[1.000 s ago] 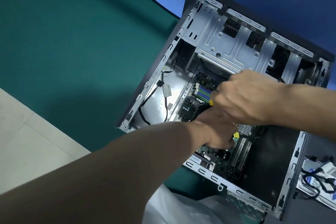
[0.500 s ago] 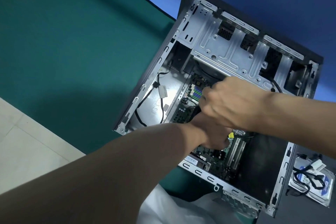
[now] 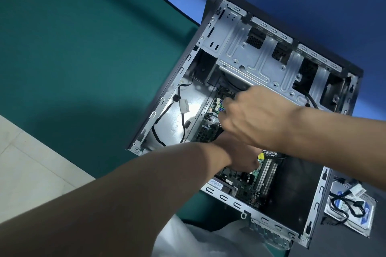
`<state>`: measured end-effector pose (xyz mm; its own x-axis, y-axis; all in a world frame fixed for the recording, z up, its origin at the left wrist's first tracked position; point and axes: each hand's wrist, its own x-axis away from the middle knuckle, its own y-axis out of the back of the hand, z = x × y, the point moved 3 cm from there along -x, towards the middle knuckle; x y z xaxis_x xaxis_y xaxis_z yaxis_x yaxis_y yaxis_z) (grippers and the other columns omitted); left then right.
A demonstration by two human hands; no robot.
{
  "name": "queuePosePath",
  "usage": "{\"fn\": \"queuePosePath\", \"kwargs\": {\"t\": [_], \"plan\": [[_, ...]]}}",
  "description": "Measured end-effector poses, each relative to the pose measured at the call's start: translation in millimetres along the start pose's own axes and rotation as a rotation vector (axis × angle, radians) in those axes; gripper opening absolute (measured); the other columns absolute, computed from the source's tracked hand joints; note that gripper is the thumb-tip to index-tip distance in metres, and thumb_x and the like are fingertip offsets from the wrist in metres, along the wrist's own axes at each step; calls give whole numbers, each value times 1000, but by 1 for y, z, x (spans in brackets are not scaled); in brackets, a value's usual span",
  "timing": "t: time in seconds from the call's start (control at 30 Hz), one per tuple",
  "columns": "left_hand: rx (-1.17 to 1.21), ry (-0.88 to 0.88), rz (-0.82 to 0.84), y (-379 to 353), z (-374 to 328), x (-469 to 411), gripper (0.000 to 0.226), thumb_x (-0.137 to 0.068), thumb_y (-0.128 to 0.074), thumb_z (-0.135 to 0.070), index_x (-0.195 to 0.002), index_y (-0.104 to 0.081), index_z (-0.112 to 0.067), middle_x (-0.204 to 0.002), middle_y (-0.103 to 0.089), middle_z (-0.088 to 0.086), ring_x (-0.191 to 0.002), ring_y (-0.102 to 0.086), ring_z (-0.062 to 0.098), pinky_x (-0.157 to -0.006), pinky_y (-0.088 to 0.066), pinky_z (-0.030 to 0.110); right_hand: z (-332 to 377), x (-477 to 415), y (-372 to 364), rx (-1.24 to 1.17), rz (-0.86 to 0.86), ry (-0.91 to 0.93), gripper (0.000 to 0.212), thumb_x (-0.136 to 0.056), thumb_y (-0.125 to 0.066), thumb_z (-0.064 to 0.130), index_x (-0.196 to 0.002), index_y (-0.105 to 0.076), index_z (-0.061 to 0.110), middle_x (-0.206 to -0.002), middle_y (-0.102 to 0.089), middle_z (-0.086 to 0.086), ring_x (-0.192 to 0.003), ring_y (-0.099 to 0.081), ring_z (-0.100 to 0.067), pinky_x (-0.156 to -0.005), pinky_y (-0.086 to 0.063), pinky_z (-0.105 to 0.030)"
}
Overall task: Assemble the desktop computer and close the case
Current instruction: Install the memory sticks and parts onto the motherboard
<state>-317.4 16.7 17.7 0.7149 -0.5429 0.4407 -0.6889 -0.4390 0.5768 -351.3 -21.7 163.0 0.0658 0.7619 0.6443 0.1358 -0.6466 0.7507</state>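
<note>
The open computer case [image 3: 261, 62] lies on its side on the green mat [image 3: 83, 48], with the motherboard [image 3: 246, 188] exposed. My right hand [image 3: 254, 115] hovers over the coloured memory slots [image 3: 221, 108], fingers curled tight as in a grip; what they grip is hidden. My left hand [image 3: 238, 156] sits lower on the board, directly under the right wrist and mostly covered by it. A dark part [image 3: 218, 131] shows between the two hands. I cannot tell what the left fingers are doing.
A hard drive [image 3: 355, 215] with a black cable on top lies to the right of the case. A loose black cable [image 3: 179, 110] runs along the case floor. White plastic [image 3: 198, 240] lies at the near edge. Pale floor tiles [image 3: 31, 173] show at the left.
My right hand has slid slightly left towards the memory slots. A yellow tip that poked out of its grip a second ago is now hidden. The left hand stays put.
</note>
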Motion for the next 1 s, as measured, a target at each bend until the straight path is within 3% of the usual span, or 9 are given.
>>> {"fn": "queuePosePath", "kwargs": {"t": [0.13, 0.23, 0.4, 0.57, 0.67, 0.73, 0.8, 0.87, 1.0], "plan": [[-189, -69, -112, 8, 1, 0, 32, -98, -42, -27, -71, -54, -16, -57, -42, -4, -52, -32, 11, -73, -52, 31, -10, -3, -13, -585, -11, -341, 27, -93, -44, 15, -67, -48, 7, -65, -50, -8, -58, -51, -26, -52, -35, -26], [-387, -124, -341, 15, -8, 7, 17, -80, -59, -33, -73, -68, -20, -64, -49, -8, -60, -29, 13, -54, -26, 20, -30, -9, -21, -959, 64, -702, 34, -94, -49, 15, -63, -39, 9, -64, -40, -7, -54, -40, -17, -43, -27, -22], [-243, -62, -239, 10, 0, 4, 28, -94, -45, -27, -78, -61, -11, -66, -55, 2, -69, -55, 21, -76, -46, 27, -14, -1, -11, -479, 132, -320, 6, -97, -40, 13, -95, -37, 8, -79, -37, -7, -71, -46, -25, -52, -30, -28], [-95, 16, 13, 3, 0, 1, 37, -101, -37, -26, -81, -58, -4, -61, -50, 6, -69, -58, 32, -80, -53, 42, -5, 7, -11, 44, -38, 19, 29, -98, -32, 20, -91, -60, 14, -86, -62, -4, -65, -48, -25, -55, -35, -33], [-276, -36, -127, 12, 1, 3, 39, -98, -38, -31, -65, -51, -16, -57, -37, -5, -60, -39, 20, -81, -48, 33, -9, 0, -14, -476, -2, -373, 27, -92, -42, 18, -66, -43, 11, -67, -47, -5, -62, -44, -26, -57, -34, -31], [-398, -95, -237, 19, -4, 5, 37, -96, -41, -37, -79, -64, -14, -61, -43, -2, -58, -29, 17, -66, -41, 29, -21, -4, -24, -1034, 26, -784, 27, -89, -45, 12, -63, -40, 10, -63, -40, -5, -54, -39, -22, -48, -30, -25], [-471, -85, -283, 19, -9, 6, 38, -94, -41, -39, -92, -69, -14, -75, -57, 6, -64, -33, 19, -60, -29, 31, -28, -6, -29, -1227, 106, -873, 28, -90, -43, 5, -62, -41, 7, -58, -37, -6, -46, -32, -18, -40, -24, -19], [-376, -63, -274, 17, -7, 7, 34, -95, -42, -35, -97, -67, -12, -88, -62, 8, -75, -43, 22, -67, -38, 31, -25, -3, -26, -1076, 173, -682, 20, -93, -46, 9, -73, -42, 7, -60, -37, -6, -49, -34, -19, -43, -26, -22], [-142, -64, -218, 16, -4, 9, 37, -95, -47, -24, -59, -41, -17, -54, -33, -4, -67, -45, 24, -81, -38, 33, -6, 6, -12, -164, -10, -206, 14, -96, -32, 15, -107, -40, 11, -87, -46, -9, -54, -37, -21, -47, -27, -31]]}}
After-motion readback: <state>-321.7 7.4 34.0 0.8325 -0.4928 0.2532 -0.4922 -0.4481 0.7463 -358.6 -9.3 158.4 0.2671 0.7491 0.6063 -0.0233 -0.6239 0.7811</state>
